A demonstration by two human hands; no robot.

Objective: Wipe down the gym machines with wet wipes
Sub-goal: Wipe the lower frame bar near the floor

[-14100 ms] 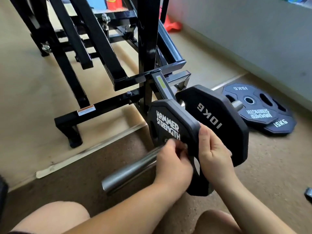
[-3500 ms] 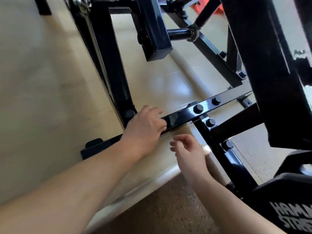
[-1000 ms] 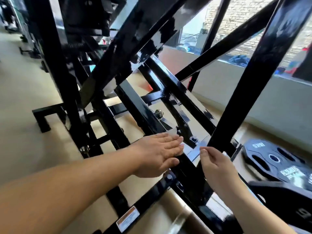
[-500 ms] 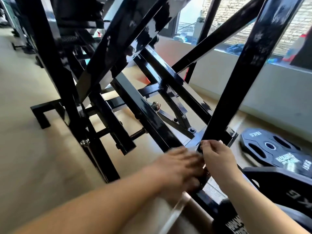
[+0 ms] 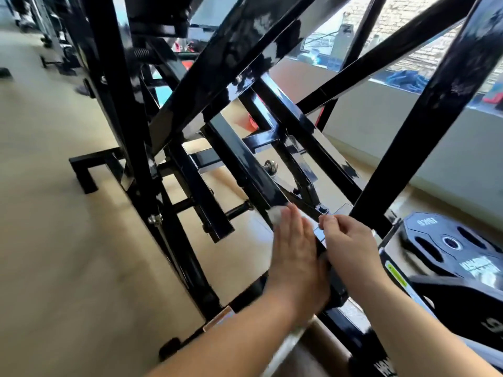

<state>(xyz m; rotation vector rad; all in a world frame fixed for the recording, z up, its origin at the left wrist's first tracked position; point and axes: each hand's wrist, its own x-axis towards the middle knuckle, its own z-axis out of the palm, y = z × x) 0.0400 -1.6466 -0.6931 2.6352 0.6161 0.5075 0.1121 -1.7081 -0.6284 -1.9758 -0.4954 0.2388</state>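
Head view: our left hand (image 5: pixel 295 257), fingers straight, presses the wipe (image 5: pixel 275 213) onto the machine bar (image 5: pixel 245 164); our right hand (image 5: pixel 351 248) curls, hold unclear.

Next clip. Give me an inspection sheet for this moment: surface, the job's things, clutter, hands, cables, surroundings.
Surface: beige floor; a darker mat strip nearest the camera.
Job's things: glossy black machine frame; white wipe against one of its slanted bars.
Clutter: 15KG weight plate lying flat on the floor; another plate nearer the camera.
Hands: left hand flat, fingers straight, pressing the wipe on the bar; right hand curled at the bar joint, and it is unclear whether it grips anything.
Cables: nothing seen.
Surroundings: low wall under a window; more equipment at far left.
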